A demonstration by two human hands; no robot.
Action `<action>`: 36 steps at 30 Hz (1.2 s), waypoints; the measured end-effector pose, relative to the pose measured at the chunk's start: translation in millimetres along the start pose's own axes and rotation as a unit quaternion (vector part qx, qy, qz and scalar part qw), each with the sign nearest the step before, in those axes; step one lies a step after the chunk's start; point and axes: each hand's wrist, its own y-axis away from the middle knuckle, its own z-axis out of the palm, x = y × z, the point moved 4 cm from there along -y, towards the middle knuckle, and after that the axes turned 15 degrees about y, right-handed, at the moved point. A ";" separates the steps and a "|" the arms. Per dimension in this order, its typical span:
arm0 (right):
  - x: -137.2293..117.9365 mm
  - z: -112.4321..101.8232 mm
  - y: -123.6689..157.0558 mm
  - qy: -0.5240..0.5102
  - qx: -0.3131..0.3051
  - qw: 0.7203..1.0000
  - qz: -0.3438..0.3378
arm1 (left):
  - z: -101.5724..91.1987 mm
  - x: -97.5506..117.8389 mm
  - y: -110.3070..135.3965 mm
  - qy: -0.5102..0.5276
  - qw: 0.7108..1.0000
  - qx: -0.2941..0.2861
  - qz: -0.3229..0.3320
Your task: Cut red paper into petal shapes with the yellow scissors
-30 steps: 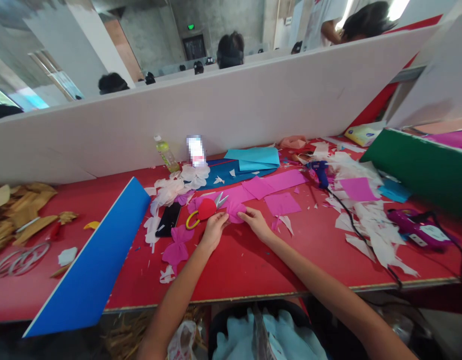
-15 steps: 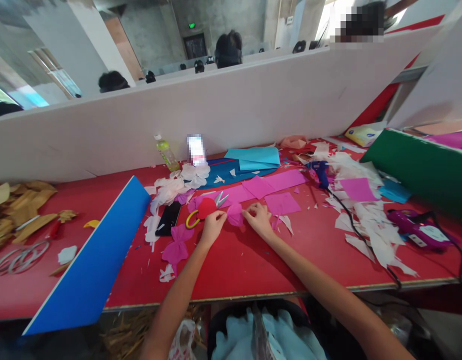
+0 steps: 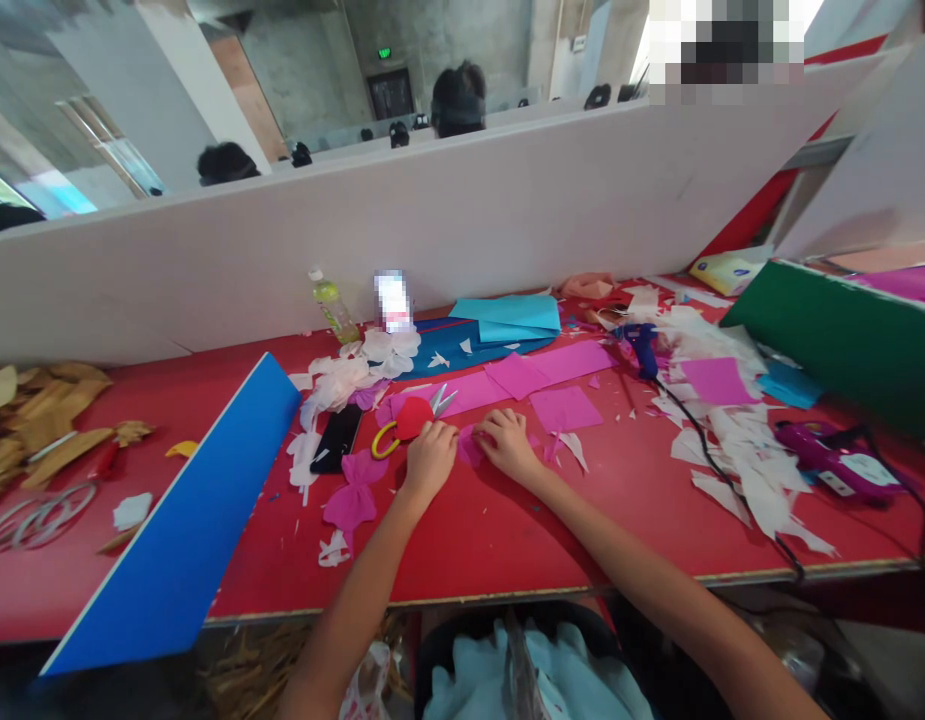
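Observation:
A small piece of pink crepe paper (image 3: 469,448) lies between my two hands above the red table, partly covered by the fingers. My left hand (image 3: 431,460) is closed with curled fingers at the paper's left edge. At its right edge, my right hand (image 3: 509,445) pinches the paper, fingers bent over it. Scissors (image 3: 387,440) with yellow handles lie beside my left hand, partly under a red round piece (image 3: 415,416). Cut pink petal shapes (image 3: 351,495) rest to the left of my left forearm.
Pink paper strips (image 3: 552,365) and folded light-blue paper (image 3: 518,318) lie behind the hands. To the right are a blue glue gun (image 3: 642,350), a purple tool (image 3: 841,462) with a cord and white scraps. A blue board (image 3: 199,530) stands left, near a black phone (image 3: 337,440).
Both hands have curled further over the pink paper, so less of it shows. My right hand has shifted slightly left, and the surrounding things stay put.

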 end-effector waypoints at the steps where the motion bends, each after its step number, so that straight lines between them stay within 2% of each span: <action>1: -1.6 1.1 0.2 0.017 -0.007 1.000 -0.015 | 1.8 0.0 -0.7 -0.004 1.000 -0.003 0.005; 6: -4.7 4.4 0.7 0.090 -0.032 0.994 -0.046 | 9.6 -2.4 -1.9 -0.022 0.999 -0.026 0.011; 12: -3.4 4.6 1.5 0.111 -0.044 0.991 -0.055 | 10.9 -3.9 -1.8 -0.021 0.999 -0.038 0.000; 18: 1.9 -4.3 1.7 0.095 -0.043 0.991 -0.079 | 11.1 -3.8 -1.6 -0.015 0.999 -0.030 0.013; 23: 8.2 -11.6 -1.5 0.058 -0.018 0.997 -0.049 | 9.2 -0.3 -0.4 0.000 0.999 -0.033 0.037; 28: 2.9 -4.4 -0.4 0.050 -0.044 0.991 -0.113 | 6.9 3.6 0.3 -0.003 0.998 -0.030 0.063; 36: 0.8 2.0 -2.0 0.043 -0.061 0.990 -0.122 | 6.9 4.3 0.0 -0.014 0.997 -0.033 0.068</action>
